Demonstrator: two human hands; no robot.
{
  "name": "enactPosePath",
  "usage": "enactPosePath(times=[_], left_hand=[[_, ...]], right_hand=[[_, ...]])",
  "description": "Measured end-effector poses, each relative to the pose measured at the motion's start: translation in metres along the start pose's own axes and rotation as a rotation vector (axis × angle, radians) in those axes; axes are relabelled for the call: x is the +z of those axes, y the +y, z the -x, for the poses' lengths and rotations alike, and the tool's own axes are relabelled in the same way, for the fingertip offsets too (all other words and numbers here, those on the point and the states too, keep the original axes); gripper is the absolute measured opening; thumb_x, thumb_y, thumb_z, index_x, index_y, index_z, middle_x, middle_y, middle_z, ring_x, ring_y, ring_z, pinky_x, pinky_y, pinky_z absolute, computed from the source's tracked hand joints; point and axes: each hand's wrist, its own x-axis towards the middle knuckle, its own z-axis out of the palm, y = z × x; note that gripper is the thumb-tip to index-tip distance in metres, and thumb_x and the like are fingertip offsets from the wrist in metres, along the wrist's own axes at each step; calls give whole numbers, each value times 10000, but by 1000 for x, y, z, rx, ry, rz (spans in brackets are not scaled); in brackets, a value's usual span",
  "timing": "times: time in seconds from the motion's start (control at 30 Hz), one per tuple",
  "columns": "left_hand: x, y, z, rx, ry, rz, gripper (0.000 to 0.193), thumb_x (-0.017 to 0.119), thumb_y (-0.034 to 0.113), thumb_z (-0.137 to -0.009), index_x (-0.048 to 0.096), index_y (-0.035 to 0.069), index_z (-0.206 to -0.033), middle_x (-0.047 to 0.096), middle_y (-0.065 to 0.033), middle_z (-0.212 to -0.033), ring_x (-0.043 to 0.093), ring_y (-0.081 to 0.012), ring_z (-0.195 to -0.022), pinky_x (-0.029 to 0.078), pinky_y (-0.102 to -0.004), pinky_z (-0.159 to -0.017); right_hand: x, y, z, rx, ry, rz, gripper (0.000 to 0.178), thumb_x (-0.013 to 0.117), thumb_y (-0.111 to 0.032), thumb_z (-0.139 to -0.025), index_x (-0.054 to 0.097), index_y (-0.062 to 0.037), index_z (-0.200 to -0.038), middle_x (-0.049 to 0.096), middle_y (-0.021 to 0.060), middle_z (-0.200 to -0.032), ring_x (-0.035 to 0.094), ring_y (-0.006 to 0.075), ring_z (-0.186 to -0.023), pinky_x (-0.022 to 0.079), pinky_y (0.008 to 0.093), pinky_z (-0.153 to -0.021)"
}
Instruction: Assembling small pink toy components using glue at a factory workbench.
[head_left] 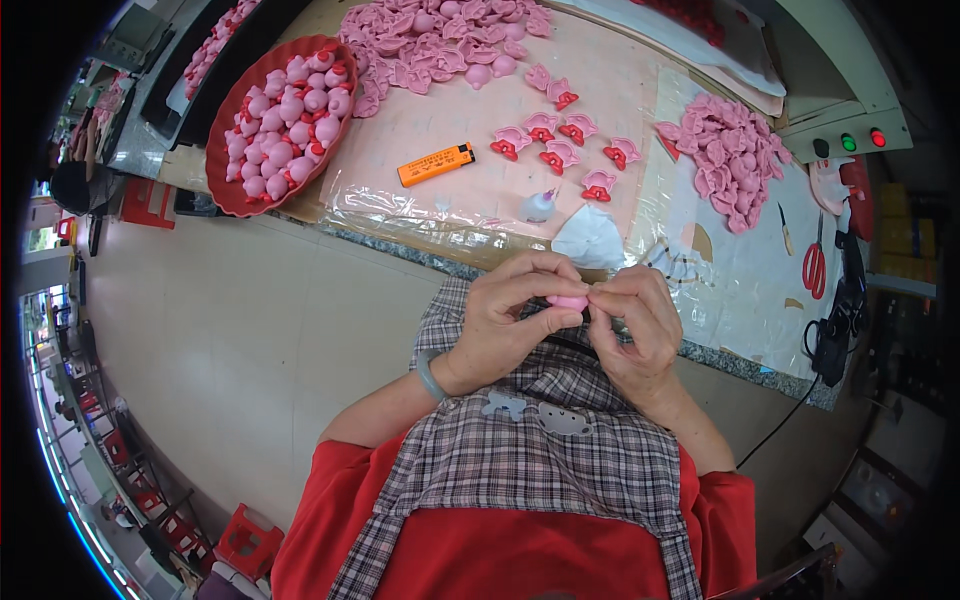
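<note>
Worker at the table (390, 215), both hands up by its near edge. Left hand (525, 300): fingers curled, thumb and fingertips nearly closed on a small pink piece (568, 301). Right hand (640, 325): thumb and forefinger pinched together at the piece's right end; whether they grip it or something tinier, I can't tell. Piece is in the air, just in front of the near edge.

Nearest the hands, by that edge: crumpled white cloth (590, 238), small bottle (540, 206) just beyond it. Farther in, a loose cluster of red-trimmed pieces (558, 155); orange lighter (436, 165) left of them.

Left edge: red bowl (216, 165) of round pink pieces (275, 150). Far edge: wide pink heap (430, 45). Toward the right edge: smaller heap (735, 160), knife (785, 230), red-handled scissors (815, 265).
</note>
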Motion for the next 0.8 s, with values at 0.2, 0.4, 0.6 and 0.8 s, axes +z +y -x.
enactPosePath(times=[0.2, 0.4, 0.6, 0.8], left_hand=[[0, -2, -20, -14, -34, -6, 345, 805, 36, -762, 669, 28, -1079, 664, -101, -1115, 671, -194, -965, 557, -312, -812], [-3, 3, -42, 244, -165, -327, 335, 797, 36, -771, 670, 31, -1081, 661, -103, -1128, 681, -206, -949, 569, -298, -799], [2, 5, -39, 187, -219, -271, 312, 757, 0, -805, 673, 21, -1104, 645, -110, -1158, 671, -195, -992, 574, -293, -821], [16, -3, -20, -60, -95, 140, 243, 707, -36, -855, 661, -6, -1092, 606, -126, -1179, 657, -191, -1041, 585, -309, -904]], right_hand=[[-14, 20, -14, 182, -134, -179, 216, 720, 87, -700, 675, -8, -888, 635, 110, -867, 635, 252, -782, 513, 333, -668], [-28, 25, -21, 259, -229, -232, 279, 751, 17, -749, 683, -13, -1018, 648, 122, -978, 668, 260, -875, 546, 327, -727], [-35, 26, -14, 202, -208, -163, 322, 768, -1, -749, 677, -11, -1058, 643, 125, -1009, 670, 266, -883, 555, 331, -732], [-33, 16, -4, 171, -213, -145, 480, 806, -26, -709, 658, -22, -1165, 631, 112, -1007, 658, 264, -889, 553, 336, -712]])
